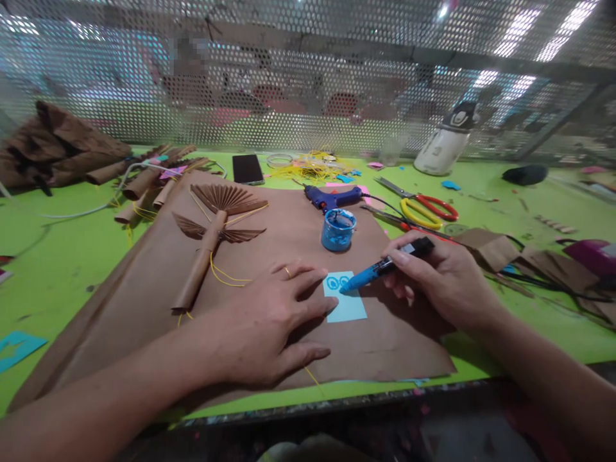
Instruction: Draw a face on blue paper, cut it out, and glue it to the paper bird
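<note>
Right hand point(428, 276): is gripping the marker point(370, 274), tip pointing at the card point(348, 309) beside two blue rings point(332, 283).
Left hand point(279, 308): is lying flat and spread, overlapping the card's left edge.
Card: is resting on brown paper point(389, 353) (pale blue, roughly square).
Pot point(337, 239): is standing beyond the card.
Glue gun point(331, 198): is lying behind the pot.

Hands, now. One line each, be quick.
Left hand: open, palm down, touching the left side of the light-blue paper.
Right hand: closed around the blue marker.
</note>
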Demonstrator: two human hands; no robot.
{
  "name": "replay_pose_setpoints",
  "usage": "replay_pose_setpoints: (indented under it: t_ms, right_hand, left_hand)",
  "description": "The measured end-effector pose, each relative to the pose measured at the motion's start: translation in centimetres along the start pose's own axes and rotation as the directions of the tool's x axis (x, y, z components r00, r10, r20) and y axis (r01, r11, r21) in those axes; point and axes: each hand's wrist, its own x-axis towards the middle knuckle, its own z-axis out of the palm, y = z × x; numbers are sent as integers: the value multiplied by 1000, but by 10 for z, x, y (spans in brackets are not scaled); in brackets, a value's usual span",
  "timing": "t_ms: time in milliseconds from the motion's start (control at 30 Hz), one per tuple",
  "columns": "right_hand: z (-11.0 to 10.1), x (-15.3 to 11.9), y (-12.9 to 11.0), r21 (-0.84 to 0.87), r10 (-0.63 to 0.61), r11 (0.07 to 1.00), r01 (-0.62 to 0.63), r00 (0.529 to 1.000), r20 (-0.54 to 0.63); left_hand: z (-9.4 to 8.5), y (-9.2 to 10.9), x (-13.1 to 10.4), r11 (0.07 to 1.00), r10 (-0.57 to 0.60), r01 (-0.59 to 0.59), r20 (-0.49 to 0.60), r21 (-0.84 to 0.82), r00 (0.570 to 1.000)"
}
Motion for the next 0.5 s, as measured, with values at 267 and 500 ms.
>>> replay_pose_setpoints:
  t_ms: [267,500]
  right_hand:
    - [-2,-1,1,-2,0,1000,0,1000,-16]
    - [-3,-2,3,-10,3,1000,-3,1000,12]
  left_hand:
    - [1,-1,0,1000,8,-8,-5,2,1000]
    - [1,-1,0,1000,18,-18,-18,4,1000]
